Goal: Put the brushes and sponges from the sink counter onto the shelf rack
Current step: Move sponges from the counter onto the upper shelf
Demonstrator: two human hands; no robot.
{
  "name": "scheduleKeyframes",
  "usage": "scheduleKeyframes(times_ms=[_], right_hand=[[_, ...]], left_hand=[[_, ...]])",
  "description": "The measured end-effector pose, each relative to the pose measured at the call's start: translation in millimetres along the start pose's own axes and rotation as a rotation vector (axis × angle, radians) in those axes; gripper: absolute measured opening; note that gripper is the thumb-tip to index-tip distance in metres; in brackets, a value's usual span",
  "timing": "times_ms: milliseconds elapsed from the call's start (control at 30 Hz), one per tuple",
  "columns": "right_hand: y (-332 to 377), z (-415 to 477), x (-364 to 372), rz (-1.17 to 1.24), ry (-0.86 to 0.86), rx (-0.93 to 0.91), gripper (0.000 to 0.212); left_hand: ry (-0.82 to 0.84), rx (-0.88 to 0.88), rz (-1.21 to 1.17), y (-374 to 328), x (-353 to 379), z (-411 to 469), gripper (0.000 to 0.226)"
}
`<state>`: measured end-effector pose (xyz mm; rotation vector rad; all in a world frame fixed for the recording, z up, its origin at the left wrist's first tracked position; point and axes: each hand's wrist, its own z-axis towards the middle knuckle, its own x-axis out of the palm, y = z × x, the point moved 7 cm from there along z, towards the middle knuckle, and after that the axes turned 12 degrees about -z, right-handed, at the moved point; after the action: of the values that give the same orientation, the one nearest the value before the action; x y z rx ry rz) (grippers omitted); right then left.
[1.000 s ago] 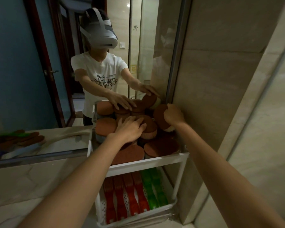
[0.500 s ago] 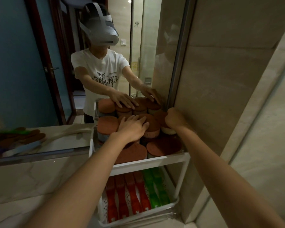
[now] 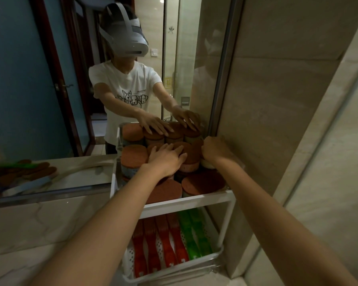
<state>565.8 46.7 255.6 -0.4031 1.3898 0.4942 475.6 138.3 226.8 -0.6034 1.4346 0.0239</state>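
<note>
Left hand (image 3: 165, 159) and right hand (image 3: 215, 149) on the sponges (image 3: 134, 155) piled on the top tier of the shelf rack (image 3: 186, 203).
The left hand lies flat mid-tier, fingers straight. The right hand curls over a sponge at the back right corner, fingers hidden, so I cannot tell its grip. Red and green brushes (image 3: 165, 244) fill the lower tier.

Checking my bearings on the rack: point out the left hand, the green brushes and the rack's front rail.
left hand (image 3: 166, 160): head view, back of the hand.
green brushes (image 3: 192, 236): head view, mid-handle, lower tier.
rack's front rail (image 3: 194, 205): head view, bare white bar of the top tier.
</note>
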Motion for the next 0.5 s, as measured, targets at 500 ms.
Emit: scheduleKeyframes(times_ms=[500], right_hand=[[38.3, -59.1, -40.6, 0.554, -0.239, -0.101, 0.036]], left_hand=[[-0.527, -0.084, -0.415, 0.4, -81.6, -72.0, 0.031]])
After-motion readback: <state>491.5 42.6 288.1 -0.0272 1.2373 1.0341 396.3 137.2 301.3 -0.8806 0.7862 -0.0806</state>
